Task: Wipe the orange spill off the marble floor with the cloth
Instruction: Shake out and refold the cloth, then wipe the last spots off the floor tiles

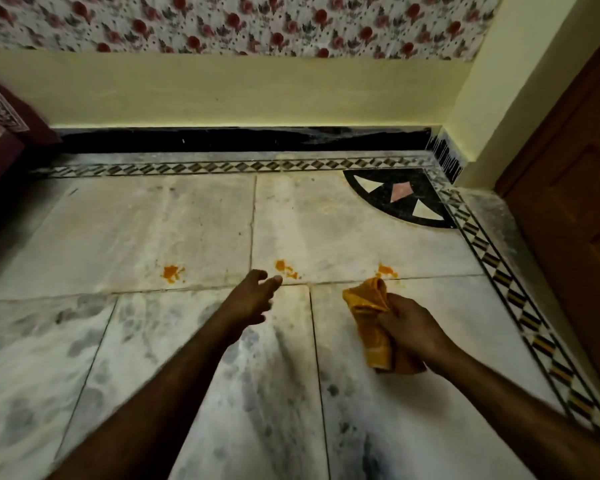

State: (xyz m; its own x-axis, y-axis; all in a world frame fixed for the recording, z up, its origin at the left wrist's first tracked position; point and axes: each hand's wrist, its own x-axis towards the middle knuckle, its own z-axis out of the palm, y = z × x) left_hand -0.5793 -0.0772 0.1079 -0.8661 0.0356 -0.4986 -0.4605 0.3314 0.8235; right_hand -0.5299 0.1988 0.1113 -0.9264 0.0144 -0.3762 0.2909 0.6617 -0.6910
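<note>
While the right hand [411, 325] is closed around a bunched orange cloth [373, 318], the left hand [252, 299] reaches forward empty, fingers loosely spread and holding nothing. That right grip clamps the cloth near its middle, so one folded end pokes out toward the wall and the other hangs below the fist, above the marble floor [174, 230]. Three orange spill patches lie in a rough row on the pale slabs: a left patch [172, 271] well apart from both hands, a middle patch [284, 268] just beyond the left fingertips, and a right patch [387, 270] just beyond the cloth's upper tip; whether the tip touches it cannot be told. A patterned diamond border [222, 167] runs along the far edge of the floor and turns down the right side, with a dark fan-shaped inlay [400, 197] in the corner. Behind it a black skirting [243, 138] meets a yellow wall [222, 88], above which hangs a floral fabric [222, 22]. A brown wooden door [575, 209] stands at the right.
</note>
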